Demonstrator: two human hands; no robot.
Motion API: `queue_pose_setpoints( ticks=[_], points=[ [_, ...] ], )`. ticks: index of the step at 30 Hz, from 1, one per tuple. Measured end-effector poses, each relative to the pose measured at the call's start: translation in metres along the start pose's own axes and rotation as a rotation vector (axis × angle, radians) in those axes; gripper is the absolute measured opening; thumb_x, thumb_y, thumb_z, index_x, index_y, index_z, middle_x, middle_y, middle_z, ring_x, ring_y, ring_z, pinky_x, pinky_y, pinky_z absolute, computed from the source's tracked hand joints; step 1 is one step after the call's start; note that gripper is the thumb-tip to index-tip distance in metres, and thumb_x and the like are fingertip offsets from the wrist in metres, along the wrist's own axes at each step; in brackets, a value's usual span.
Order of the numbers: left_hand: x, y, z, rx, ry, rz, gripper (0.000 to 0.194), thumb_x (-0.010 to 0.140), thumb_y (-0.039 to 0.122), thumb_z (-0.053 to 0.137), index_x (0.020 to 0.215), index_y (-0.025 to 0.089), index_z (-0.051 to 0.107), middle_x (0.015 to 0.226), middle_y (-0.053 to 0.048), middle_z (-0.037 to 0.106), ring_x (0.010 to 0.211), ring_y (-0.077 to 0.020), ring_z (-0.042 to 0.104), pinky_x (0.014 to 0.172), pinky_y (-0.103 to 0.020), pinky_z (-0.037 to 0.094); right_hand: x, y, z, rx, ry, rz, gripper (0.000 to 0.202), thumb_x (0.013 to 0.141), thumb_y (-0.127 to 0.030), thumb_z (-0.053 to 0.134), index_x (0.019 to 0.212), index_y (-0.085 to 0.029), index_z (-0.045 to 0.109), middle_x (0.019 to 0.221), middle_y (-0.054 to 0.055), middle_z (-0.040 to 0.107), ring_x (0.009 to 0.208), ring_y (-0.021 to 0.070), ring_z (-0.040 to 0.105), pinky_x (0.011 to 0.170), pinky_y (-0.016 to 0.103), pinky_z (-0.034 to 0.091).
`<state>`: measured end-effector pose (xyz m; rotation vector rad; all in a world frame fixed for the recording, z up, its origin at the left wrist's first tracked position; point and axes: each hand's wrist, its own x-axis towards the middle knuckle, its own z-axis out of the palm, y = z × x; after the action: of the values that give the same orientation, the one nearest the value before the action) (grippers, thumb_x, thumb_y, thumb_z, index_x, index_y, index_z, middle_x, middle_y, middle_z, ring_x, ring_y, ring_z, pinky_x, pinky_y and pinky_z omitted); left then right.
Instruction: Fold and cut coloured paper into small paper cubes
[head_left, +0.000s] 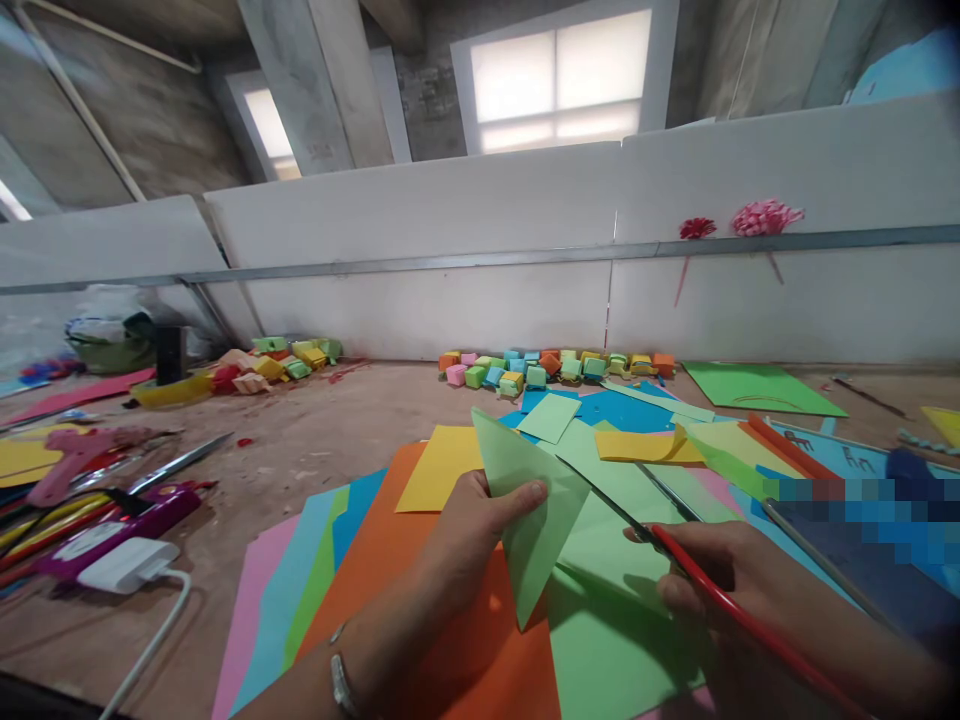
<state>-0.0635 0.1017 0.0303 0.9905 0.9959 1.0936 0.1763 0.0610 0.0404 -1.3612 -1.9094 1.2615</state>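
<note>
My left hand [480, 515] pinches a light green piece of paper [529, 500] between thumb and fingers, holding it tilted above the sheets. The piece has a pointed top and a pointed lower end. In my right hand [720, 570] is a pair of scissors [709, 580] with red handles. Its blades are spread apart, and one blade's tip reaches the right edge of the held paper; whether it touches I cannot tell. Below both hands lie an orange sheet [360, 570] and light green sheets [600, 650].
Folded paper cubes [536, 375] line the wall base, with another pile [289, 360] further left. At left lie a pink glue gun [82, 455], a purple power strip [127, 530] and a white charger [129, 565]. A dark phone-like slab [840, 560] rests at right.
</note>
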Motion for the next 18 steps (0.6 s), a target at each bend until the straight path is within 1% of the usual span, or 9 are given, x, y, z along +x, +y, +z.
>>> queue_pose_setpoints(
  ticks=[4, 8, 13, 16, 18],
  points=[
    [0.0002, 0.0003, 0.0007, -0.005, 0.013, 0.011, 0.038, 0.058, 0.038, 0.088, 0.082, 0.011, 0.075, 0.080, -0.011, 0.075, 0.070, -0.0227, 0.069, 0.066, -0.029, 0.051, 0.0022, 0.0006, 0.0010, -0.010, -0.011, 0.017, 0.038, 0.077, -0.056, 0.061, 0.078, -0.018, 0.067, 0.065, -0.002, 0.049, 0.061, 0.0137, 0.041, 0.051, 0.024, 0.031],
    [0.0010, 0.0003, 0.0004, 0.000, 0.017, 0.006, 0.038, 0.056, 0.038, 0.089, 0.079, 0.012, 0.075, 0.078, -0.009, 0.075, 0.068, -0.0214, 0.068, 0.065, -0.028, 0.050, 0.0038, 0.0001, 0.0008, -0.013, 0.008, 0.030, 0.035, 0.077, -0.052, 0.062, 0.079, -0.019, 0.069, 0.063, -0.001, 0.052, 0.059, 0.0144, 0.045, 0.051, 0.024, 0.035],
    [0.0024, -0.0008, -0.0008, 0.022, 0.035, 0.012, 0.038, 0.057, 0.038, 0.089, 0.080, 0.012, 0.075, 0.079, -0.009, 0.076, 0.069, -0.0216, 0.069, 0.064, -0.027, 0.050, 0.0026, -0.0033, 0.0005, 0.016, 0.100, 0.006, 0.027, 0.070, -0.047, 0.070, 0.074, -0.020, 0.072, 0.063, -0.001, 0.059, 0.060, 0.0168, 0.053, 0.052, 0.025, 0.042],
    [0.0026, -0.0014, -0.0009, 0.035, 0.043, 0.008, 0.038, 0.057, 0.039, 0.088, 0.081, 0.012, 0.075, 0.080, -0.009, 0.076, 0.069, -0.0218, 0.069, 0.063, -0.026, 0.049, 0.0020, -0.0049, 0.0013, 0.004, 0.141, -0.006, 0.022, 0.067, -0.043, 0.074, 0.070, -0.021, 0.072, 0.061, -0.002, 0.060, 0.059, 0.0170, 0.054, 0.051, 0.024, 0.043],
    [0.0026, -0.0013, -0.0008, 0.038, 0.043, 0.006, 0.038, 0.057, 0.039, 0.088, 0.081, 0.012, 0.075, 0.080, -0.009, 0.076, 0.069, -0.0214, 0.069, 0.062, -0.025, 0.049, 0.0020, -0.0043, 0.0020, -0.016, 0.164, -0.021, 0.020, 0.068, -0.042, 0.074, 0.069, -0.022, 0.072, 0.061, -0.002, 0.060, 0.059, 0.0169, 0.054, 0.051, 0.024, 0.043]
  ],
)
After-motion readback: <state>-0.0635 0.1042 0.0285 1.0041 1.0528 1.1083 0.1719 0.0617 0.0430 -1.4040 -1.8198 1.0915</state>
